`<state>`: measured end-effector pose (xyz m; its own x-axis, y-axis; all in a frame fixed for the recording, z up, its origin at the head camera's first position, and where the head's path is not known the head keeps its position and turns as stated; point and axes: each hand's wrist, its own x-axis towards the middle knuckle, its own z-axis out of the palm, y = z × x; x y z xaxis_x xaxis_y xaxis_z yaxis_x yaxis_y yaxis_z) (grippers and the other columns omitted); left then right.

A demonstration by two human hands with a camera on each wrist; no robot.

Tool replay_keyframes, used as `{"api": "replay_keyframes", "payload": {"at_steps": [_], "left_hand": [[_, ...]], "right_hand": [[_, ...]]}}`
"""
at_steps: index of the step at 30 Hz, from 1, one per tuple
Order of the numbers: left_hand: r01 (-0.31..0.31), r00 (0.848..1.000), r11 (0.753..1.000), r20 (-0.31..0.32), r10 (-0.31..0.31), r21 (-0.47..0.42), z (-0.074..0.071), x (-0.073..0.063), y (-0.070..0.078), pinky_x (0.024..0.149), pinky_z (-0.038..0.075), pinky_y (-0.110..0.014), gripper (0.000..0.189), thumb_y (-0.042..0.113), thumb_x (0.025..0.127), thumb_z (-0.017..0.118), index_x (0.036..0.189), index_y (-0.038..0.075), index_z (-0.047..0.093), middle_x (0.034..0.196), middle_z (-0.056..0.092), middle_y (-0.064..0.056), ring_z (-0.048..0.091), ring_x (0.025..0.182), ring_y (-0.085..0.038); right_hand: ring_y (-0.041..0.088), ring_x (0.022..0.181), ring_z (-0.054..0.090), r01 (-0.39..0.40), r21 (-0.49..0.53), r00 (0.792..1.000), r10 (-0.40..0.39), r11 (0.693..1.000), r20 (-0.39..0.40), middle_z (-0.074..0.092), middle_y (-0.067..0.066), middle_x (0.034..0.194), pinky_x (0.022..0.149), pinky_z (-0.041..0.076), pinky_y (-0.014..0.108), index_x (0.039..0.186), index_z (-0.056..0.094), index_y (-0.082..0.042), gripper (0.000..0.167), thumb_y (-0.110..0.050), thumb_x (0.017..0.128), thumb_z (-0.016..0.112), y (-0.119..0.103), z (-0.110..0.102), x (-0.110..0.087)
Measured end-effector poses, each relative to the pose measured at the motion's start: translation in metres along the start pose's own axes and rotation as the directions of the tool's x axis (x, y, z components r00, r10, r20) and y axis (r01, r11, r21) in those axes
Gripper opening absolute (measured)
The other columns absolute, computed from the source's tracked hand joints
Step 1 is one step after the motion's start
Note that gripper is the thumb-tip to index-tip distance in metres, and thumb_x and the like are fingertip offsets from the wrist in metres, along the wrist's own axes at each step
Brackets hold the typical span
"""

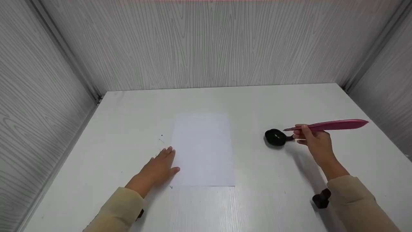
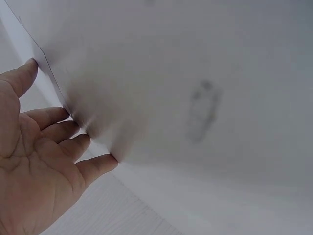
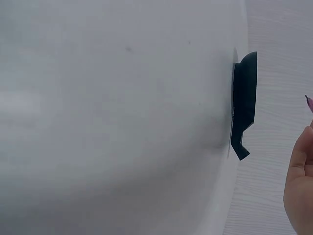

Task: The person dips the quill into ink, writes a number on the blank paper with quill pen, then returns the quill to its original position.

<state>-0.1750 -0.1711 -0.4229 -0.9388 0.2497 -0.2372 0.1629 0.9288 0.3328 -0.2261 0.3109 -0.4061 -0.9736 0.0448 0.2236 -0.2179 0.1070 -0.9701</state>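
A blank white sheet of paper (image 1: 202, 151) lies flat on the white table. My left hand (image 1: 159, 167) rests at the sheet's left edge with its fingers straight; in the left wrist view the fingertips of that hand (image 2: 44, 161) touch the surface. On the right, my right hand (image 1: 317, 141) pinches a magenta feather-shaped pen (image 1: 341, 124) near its thin end, which points left. Just below that end sits a small black dish with a short handle (image 1: 275, 137). In the right wrist view only the pen's dark tip (image 3: 309, 102) shows, apart from the black dish (image 3: 246, 93).
Grey wood-grain panels (image 1: 206, 45) rise behind the table (image 1: 257, 199) and along both sides. Small dark specks (image 1: 162, 140) mark the tabletop left of the paper. A black wrist device (image 1: 322, 198) hangs under the right sleeve.
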Motion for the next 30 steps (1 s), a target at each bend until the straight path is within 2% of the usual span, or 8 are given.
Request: {"api": "replay_keyframes", "payload": {"at_steps": [4, 8, 13, 17, 21, 30], "left_hand": [[0.007, 1.0, 1.0, 0.005, -0.007, -0.006, 0.001, 0.0, 0.004, 0.108, 0.016, -0.058, 0.07, 0.034, 0.097, 0.056, 0.148, -0.003, 0.025, 0.156, 0.017, -0.018, 0.012, 0.142, -0.035], [0.011, 1.0, 1.0, 0.004, -0.011, 0.002, 0.004, 0.0, 0.008, 0.107, 0.018, -0.058, 0.071, 0.034, 0.096, 0.056, 0.148, -0.003, 0.025, 0.155, 0.018, -0.018, 0.012, 0.142, -0.035], [0.019, 1.0, 1.0, -0.003, -0.019, 0.004, 0.007, 0.0, 0.013, 0.107, 0.019, -0.058, 0.071, 0.034, 0.096, 0.057, 0.148, -0.003, 0.026, 0.155, 0.019, -0.017, 0.013, 0.142, -0.034], [0.02, 1.0, 1.0, -0.016, -0.02, 0.002, 0.009, 0.0, 0.019, 0.107, 0.019, -0.058, 0.07, 0.034, 0.096, 0.058, 0.147, -0.004, 0.028, 0.155, 0.021, -0.018, 0.014, 0.142, -0.033], [0.018, 1.0, 1.0, -0.025, -0.018, 0.007, 0.012, -0.001, 0.024, 0.106, 0.02, -0.059, 0.069, 0.033, 0.096, 0.058, 0.146, -0.005, 0.029, 0.154, 0.022, -0.018, 0.015, 0.142, -0.033], [0.04, 0.999, 0.999, -0.017, -0.04, 0.016, 0.015, -0.003, 0.037, 0.106, 0.021, -0.06, 0.069, 0.034, 0.096, 0.057, 0.147, -0.003, 0.029, 0.154, 0.022, -0.016, 0.016, 0.142, -0.032]], "right_hand": [[0.01, 0.079, 0.069, -0.044, -0.011, 0.999, 0.044, 0.999, -0.016, 0.072, 0.008, 0.089, 0.071, 0.053, 0.025, 0.115, 0.064, 0.006, 0.039, -0.026, 0.094, 0.061, 0.0, 0.002, 0.001], [0.01, 0.076, 0.07, -0.121, -0.051, 0.992, 0.12, 0.991, -0.03, 0.073, 0.007, 0.087, 0.069, 0.054, 0.025, 0.116, 0.061, 0.009, 0.046, -0.028, 0.091, 0.065, 0.0, 0.004, 0.003], [0.01, 0.079, 0.07, -0.194, -0.115, 0.981, 0.194, 0.974, -0.014, 0.073, 0.007, 0.089, 0.071, 0.054, 0.026, 0.121, 0.057, 0.011, 0.052, -0.031, 0.091, 0.064, 0.002, 0.007, 0.004], [0.01, 0.082, 0.07, -0.237, -0.141, 0.971, 0.24, 0.961, 0.001, 0.073, 0.003, 0.088, 0.073, 0.053, 0.026, 0.123, 0.056, 0.008, 0.053, -0.034, 0.092, 0.063, 0.002, 0.009, 0.004], [0.011, 0.084, 0.07, -0.262, -0.144, 0.964, 0.267, 0.954, 0.017, 0.073, 0.002, 0.089, 0.075, 0.053, 0.026, 0.123, 0.057, 0.008, 0.054, -0.035, 0.091, 0.064, 0.001, 0.012, 0.003], [0.01, 0.082, 0.07, -0.327, -0.068, 0.943, 0.33, 0.943, 0.041, 0.073, 0.002, 0.088, 0.075, 0.053, 0.026, 0.125, 0.055, 0.01, 0.058, -0.032, 0.089, 0.068, 0.0, 0.016, 0.002]]}}
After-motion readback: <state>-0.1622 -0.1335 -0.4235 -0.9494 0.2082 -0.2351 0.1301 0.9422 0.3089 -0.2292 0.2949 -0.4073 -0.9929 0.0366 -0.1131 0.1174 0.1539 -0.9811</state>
